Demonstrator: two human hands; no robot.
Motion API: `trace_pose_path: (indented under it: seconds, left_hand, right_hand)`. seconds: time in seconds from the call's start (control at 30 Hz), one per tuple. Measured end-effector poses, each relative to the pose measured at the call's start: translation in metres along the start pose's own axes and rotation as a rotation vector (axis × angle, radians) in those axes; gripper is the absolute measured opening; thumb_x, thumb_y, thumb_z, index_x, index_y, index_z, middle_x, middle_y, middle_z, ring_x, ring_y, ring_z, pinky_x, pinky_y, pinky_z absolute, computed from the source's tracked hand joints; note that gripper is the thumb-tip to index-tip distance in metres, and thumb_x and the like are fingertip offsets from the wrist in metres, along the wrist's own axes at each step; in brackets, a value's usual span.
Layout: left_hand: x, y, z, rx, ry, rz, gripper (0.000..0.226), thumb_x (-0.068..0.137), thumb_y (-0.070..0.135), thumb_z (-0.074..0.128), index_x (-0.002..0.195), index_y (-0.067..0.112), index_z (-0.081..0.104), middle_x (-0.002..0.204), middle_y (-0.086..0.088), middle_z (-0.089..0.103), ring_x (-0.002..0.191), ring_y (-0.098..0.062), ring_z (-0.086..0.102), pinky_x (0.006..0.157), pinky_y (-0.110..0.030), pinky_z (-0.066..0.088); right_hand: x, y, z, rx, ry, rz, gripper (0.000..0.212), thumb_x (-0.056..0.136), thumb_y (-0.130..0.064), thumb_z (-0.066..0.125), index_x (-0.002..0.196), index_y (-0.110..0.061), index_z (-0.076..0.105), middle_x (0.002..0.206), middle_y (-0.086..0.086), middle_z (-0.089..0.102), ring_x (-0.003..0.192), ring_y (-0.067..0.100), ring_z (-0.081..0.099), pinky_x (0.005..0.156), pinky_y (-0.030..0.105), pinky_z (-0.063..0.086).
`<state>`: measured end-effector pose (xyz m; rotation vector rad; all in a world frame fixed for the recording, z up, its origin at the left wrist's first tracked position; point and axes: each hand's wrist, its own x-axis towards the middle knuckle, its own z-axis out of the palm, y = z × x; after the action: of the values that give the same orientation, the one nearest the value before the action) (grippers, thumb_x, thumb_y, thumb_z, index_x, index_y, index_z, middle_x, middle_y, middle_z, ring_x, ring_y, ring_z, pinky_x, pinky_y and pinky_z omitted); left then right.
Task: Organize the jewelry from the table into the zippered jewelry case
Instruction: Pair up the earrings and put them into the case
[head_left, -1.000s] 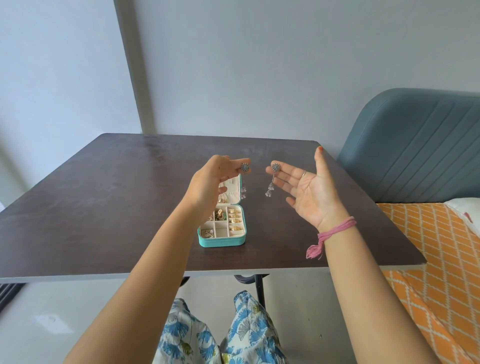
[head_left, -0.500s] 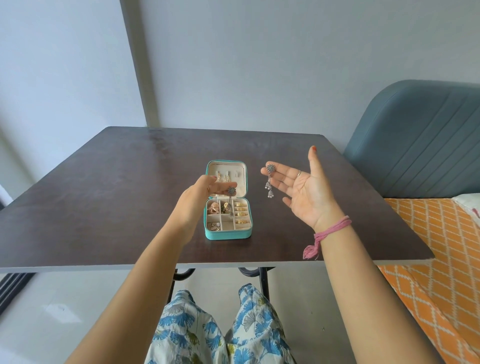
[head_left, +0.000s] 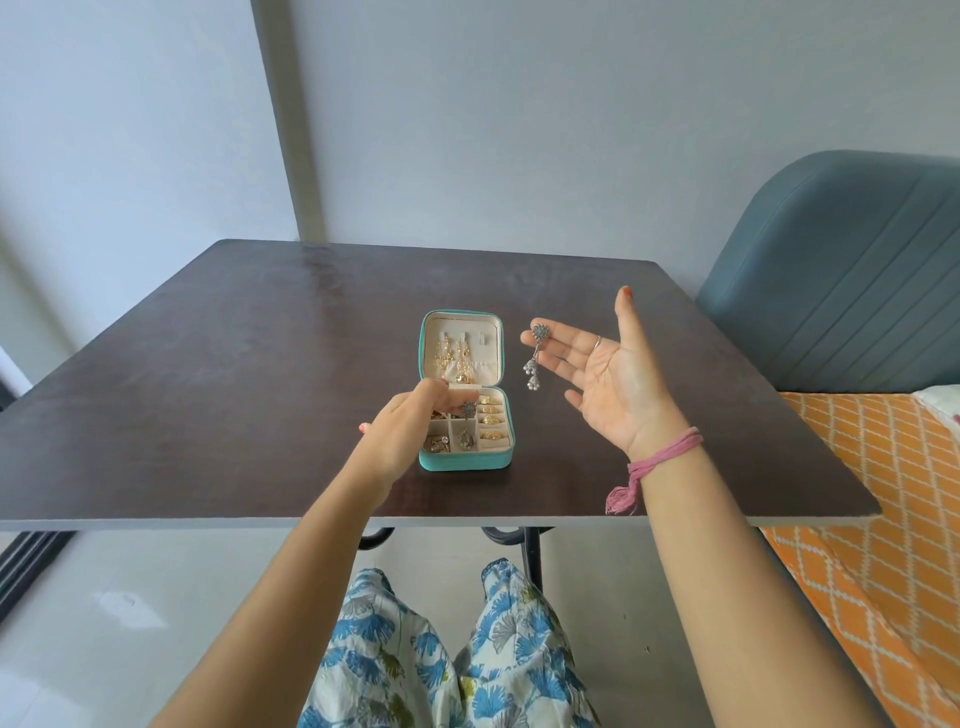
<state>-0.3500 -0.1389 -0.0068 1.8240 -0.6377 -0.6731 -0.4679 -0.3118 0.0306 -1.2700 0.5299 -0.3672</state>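
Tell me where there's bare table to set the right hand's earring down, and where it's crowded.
The dark table is bare left of the teal jewelry case, behind its lid, and between the case and the right edge. The case itself is crowded: the left hand holds a silver earring over its compartments. The right hand holds the other earring.
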Motion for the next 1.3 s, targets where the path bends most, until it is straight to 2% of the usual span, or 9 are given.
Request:
trace_pose_path:
  seconds: [0.13,0.27,0.53,0.6,0.67,0.77,0.9,1.03,1.3]
  left_hand:
    - [0.003,-0.006,0.002,0.067,-0.018,0.026,0.043,0.077,0.055,0.026,0.071,0.058,0.069,0.107,0.015,0.066,0.119,-0.021,0.051,0.115,-0.060,0.005]
    - [0.007,-0.012,0.005,0.213,0.033,0.060,0.059,0.083,0.054,0.017,0.098,0.037,0.071,0.114,0.009,0.066,0.118,-0.017,0.049,0.108,-0.059,-0.021]
    - [0.008,-0.009,0.001,0.279,0.103,0.117,0.055,0.104,0.033,0.017,0.106,0.028,0.071,0.109,0.013,0.069,0.111,-0.011,0.051,0.114,-0.058,-0.009]
    - [0.008,-0.006,-0.003,0.199,0.146,0.166,0.053,0.101,0.034,0.023,0.096,0.027,0.075,0.097,0.020,0.068,0.098,-0.005,0.054,0.116,-0.054,0.011]
    - [0.010,-0.005,-0.009,0.090,0.210,0.213,0.047,0.099,0.033,0.030,0.087,0.027,0.075,0.086,0.020,0.070,0.090,0.004,0.056,0.108,-0.037,0.034]
    - [0.018,-0.007,-0.018,-0.026,0.326,0.220,0.045,0.101,0.030,0.033,0.091,0.019,0.075,0.092,0.010,0.073,0.090,0.006,0.058,0.079,-0.014,0.039]
    - [0.033,-0.021,-0.028,-0.239,0.394,0.169,0.040,0.101,0.031,0.036,0.096,0.014,0.072,0.093,0.002,0.074,0.090,-0.004,0.066,0.080,-0.020,0.043]
    - [0.046,-0.042,-0.032,-0.349,0.490,0.079,0.031,0.101,0.028,0.040,0.099,0.015,0.068,0.097,-0.002,0.071,0.095,-0.015,0.067,0.096,-0.033,0.050]
    - [0.047,-0.042,-0.046,-0.874,0.506,0.013,0.024,0.099,0.019,0.043,0.090,0.011,0.063,0.078,-0.004,0.067,0.081,-0.018,0.068,0.080,-0.029,0.055]
  right_hand:
    - [0.000,0.001,0.003,0.000,0.001,0.000,0.088,0.087,-0.077,0.008,0.119,-0.020,0.068,0.118,-0.006,0.070,0.126,0.012,0.049,0.113,0.052,-0.003]
    - [-0.001,0.002,0.003,0.000,0.006,-0.003,0.087,0.087,-0.076,0.009,0.120,-0.020,0.067,0.118,-0.006,0.070,0.126,0.012,0.050,0.113,0.053,-0.002]
    - [-0.002,0.002,0.006,-0.012,0.000,0.008,0.086,0.088,-0.076,0.010,0.119,-0.020,0.068,0.118,-0.005,0.069,0.127,0.012,0.049,0.113,0.053,-0.002]
    - [-0.003,0.003,0.007,-0.022,-0.013,0.012,0.087,0.088,-0.076,0.009,0.117,-0.021,0.068,0.118,-0.005,0.070,0.127,0.012,0.049,0.113,0.053,-0.003]
    - [-0.004,0.003,0.009,-0.035,-0.026,0.013,0.087,0.088,-0.076,0.008,0.116,-0.021,0.069,0.117,-0.005,0.070,0.127,0.011,0.049,0.113,0.053,-0.003]
    - [-0.007,0.003,0.012,-0.058,-0.048,0.006,0.087,0.088,-0.075,0.007,0.115,-0.020,0.069,0.117,-0.005,0.070,0.127,0.009,0.049,0.113,0.053,-0.004]
    - [-0.009,0.003,0.020,-0.094,-0.094,-0.002,0.089,0.089,-0.073,0.005,0.117,-0.017,0.068,0.116,-0.003,0.070,0.126,0.008,0.051,0.114,0.052,-0.004]
    - [-0.009,0.005,0.028,-0.121,-0.136,0.006,0.092,0.088,-0.073,0.004,0.117,-0.015,0.068,0.116,0.000,0.071,0.130,0.012,0.047,0.113,0.051,-0.002]
    - [-0.006,0.021,0.038,-0.183,-0.211,0.032,0.100,0.086,-0.074,-0.006,0.117,-0.015,0.069,0.118,0.001,0.070,0.132,0.010,0.043,0.114,0.051,-0.005]
